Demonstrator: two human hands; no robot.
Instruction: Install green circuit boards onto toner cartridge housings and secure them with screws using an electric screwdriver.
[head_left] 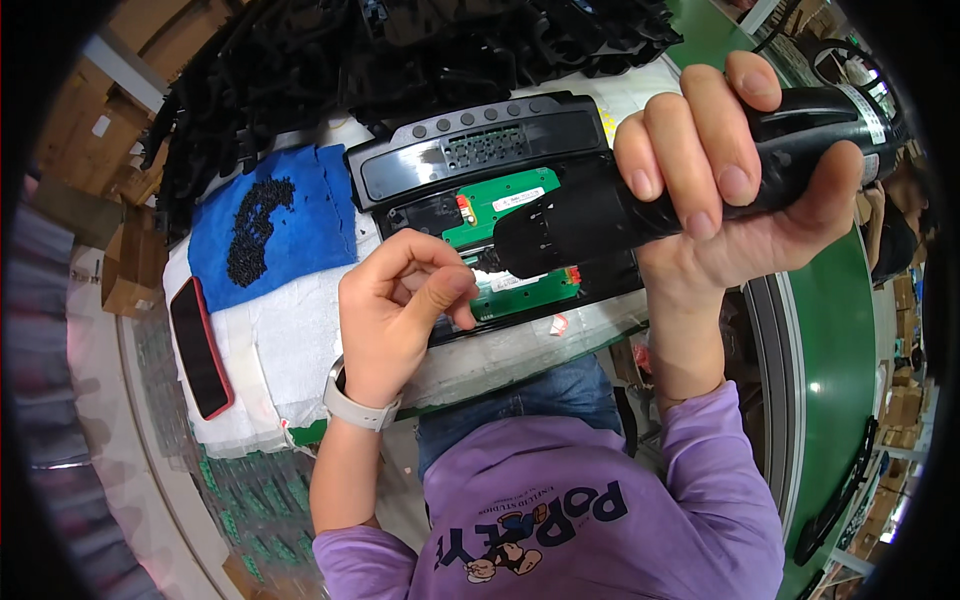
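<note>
My right hand [715, 185] is wrapped round a black electric screwdriver [580, 222], held level above the work with its tip pointing left. At that tip my left hand [395, 300] is closed in a pinch; whatever lies between thumb and fingers is too small to name. Beneath both hands lies a black plastic housing [400, 220] with green circuit boards [545, 292] set in it. The screwdriver and my left hand cover part of the boards. Along the housing's far side is a black panel [400, 168] with a row of round grey buttons.
Small black screws [250, 235] are heaped on a blue cloth [315, 185] at the left. A red-edged phone [200, 345] lies near the table's left edge. Black plastic parts [400, 50] are piled across the back. A green conveyor surface [840, 350] runs along the right.
</note>
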